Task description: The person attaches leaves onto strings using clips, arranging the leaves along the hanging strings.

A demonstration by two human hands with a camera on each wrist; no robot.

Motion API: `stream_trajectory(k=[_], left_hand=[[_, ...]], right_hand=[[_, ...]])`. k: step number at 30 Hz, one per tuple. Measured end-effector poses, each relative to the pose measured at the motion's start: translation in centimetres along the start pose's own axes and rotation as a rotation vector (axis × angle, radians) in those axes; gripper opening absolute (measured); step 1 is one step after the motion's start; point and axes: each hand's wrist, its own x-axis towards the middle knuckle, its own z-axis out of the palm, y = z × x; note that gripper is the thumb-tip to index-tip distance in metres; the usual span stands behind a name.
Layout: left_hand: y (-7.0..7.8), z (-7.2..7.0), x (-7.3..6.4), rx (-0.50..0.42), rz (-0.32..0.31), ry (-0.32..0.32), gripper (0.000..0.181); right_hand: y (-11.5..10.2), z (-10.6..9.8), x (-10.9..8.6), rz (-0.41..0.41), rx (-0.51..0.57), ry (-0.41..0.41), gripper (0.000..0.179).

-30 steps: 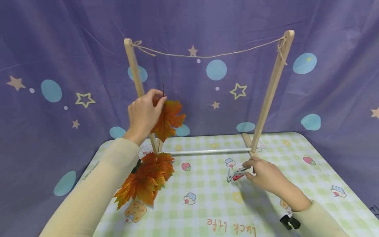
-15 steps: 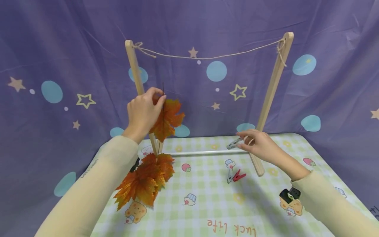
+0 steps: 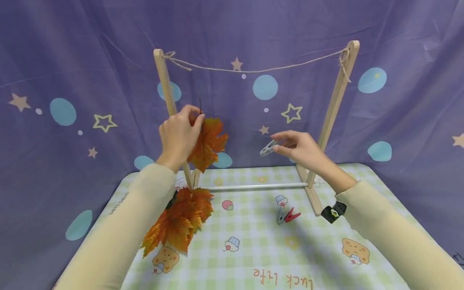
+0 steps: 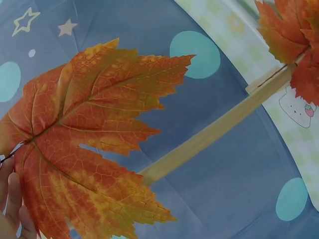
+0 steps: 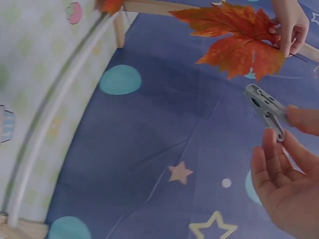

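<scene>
Below the string [image 3: 253, 71], the left hand [image 3: 177, 135] pinches a leaf [image 3: 209, 143] by its stem in front of the left post [image 3: 164, 80], almost where it was a second ago. Since then the right hand [image 3: 303, 150] has risen from the surface [image 3: 261, 245] and moved left, its fingers pinching a grey clip [image 3: 268, 148] in the air between leaf and right post [image 3: 333, 108], touching neither. A red clip [image 3: 292, 215] and second grey clip [image 3: 280, 216] have stayed below, with piled leaves [image 3: 177, 225] near the left post's foot.
</scene>
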Motion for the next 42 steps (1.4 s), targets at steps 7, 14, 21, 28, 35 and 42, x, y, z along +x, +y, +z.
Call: stream_trajectory(k=[7,14,21,28,35,42], left_hand=[[0.0,0.1,0.0,-0.029,-0.027,0.013,0.026],[-0.2,0.3,0.2,-0.044,-0.039,0.02,0.026],[-0.4,0.2,0.4,-0.039,-0.05,0.011,0.025],[-0.4,0.2,0.6,-0.037,-0.054,0.0,0.024],[-0.5,0.3,0.9,-0.037,-0.07,-0.003,0.024],[-0.6,0.8,0.9,0.007,-0.056,0.02,0.025]], right_hand=[[-2.4,0.1,2.6,-0.08,0.109,0.04,0.041],[-5.0,0.3,5.1,-0.092,0.143,0.067,0.043],[-7.1,0.6,6.7,-0.133,0.13,0.083,0.038],[-9.1,0.6,8.5,-0.129,0.147,0.115,0.042],[-10.9,0.8,10.2,-0.151,0.148,0.161,0.038],[-13.1,1.2,11.8,-0.235,0.125,0.271,0.031]])
